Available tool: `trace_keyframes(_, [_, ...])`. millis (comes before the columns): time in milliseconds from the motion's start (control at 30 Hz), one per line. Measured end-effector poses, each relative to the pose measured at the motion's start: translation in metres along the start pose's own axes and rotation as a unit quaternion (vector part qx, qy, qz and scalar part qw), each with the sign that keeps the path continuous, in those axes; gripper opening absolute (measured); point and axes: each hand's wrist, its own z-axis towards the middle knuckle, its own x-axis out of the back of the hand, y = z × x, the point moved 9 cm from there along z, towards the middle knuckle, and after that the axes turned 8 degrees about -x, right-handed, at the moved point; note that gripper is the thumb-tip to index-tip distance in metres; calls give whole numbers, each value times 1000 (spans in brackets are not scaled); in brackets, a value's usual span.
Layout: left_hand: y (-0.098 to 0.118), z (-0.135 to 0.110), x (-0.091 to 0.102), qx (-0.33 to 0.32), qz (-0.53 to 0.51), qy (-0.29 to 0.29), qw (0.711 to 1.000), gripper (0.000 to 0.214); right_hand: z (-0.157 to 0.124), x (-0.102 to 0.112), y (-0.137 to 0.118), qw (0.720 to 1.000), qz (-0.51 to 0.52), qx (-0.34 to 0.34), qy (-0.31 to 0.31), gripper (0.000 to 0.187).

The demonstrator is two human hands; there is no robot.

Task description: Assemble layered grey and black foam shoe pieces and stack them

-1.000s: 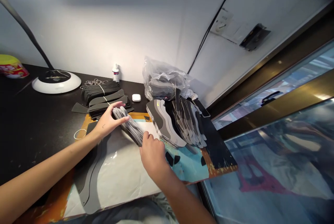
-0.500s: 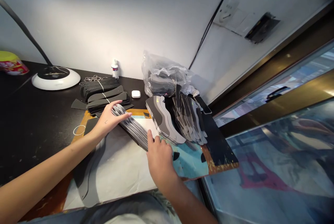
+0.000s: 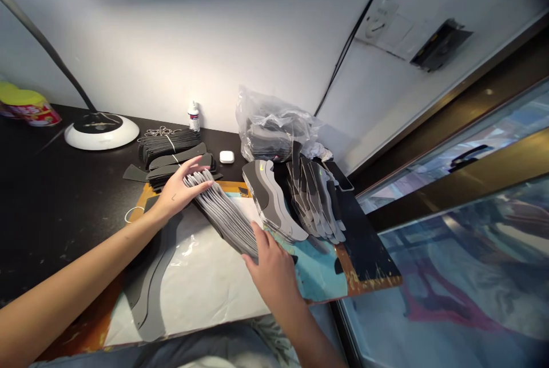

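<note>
A stack of long grey cut pieces (image 3: pixel 223 214) lies fanned out on the white sheet (image 3: pixel 206 282). My left hand (image 3: pixel 182 192) rests on its far end, fingers stretched flat over the pieces. My right hand (image 3: pixel 274 271) presses against the near end, fingers extended along the stack's edge. To the right lies a fanned pile of grey and white shaped pieces (image 3: pixel 274 202), and beyond it a row of darker grey pieces (image 3: pixel 319 199).
A painted board (image 3: pixel 355 282) lies under the sheet on the black table (image 3: pixel 51 202). Bundles of black strips (image 3: pixel 171 154), a white lamp base (image 3: pixel 102 131), a small bottle (image 3: pixel 194 116), a plastic bag (image 3: pixel 274 128), a small white case (image 3: pixel 226 156) and a rubber band (image 3: pixel 134 215) stand around.
The grey stack has spread out longer towards the near right. My right hand has slid down and to the right along it. My left hand has stayed at the far end.
</note>
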Motion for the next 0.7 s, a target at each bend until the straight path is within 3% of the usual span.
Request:
trace_keyframes(67, [8, 0, -1, -37, -27, 5, 999, 81, 1, -3, 1, 999, 39, 19, 5, 64])
trace_keyframes(267, [24, 3, 5, -63, -4, 43, 997, 59, 6, -2, -8, 996, 72, 60, 8, 64])
trace_keyframes(467, [10, 6, -6, -13, 19, 9, 1000, 54, 12, -2, -9, 1000, 14, 11, -9, 74])
trace_keyframes(700, [20, 6, 2, -49, 19, 79, 995, 54, 11, 4, -17, 1000, -16, 23, -3, 54])
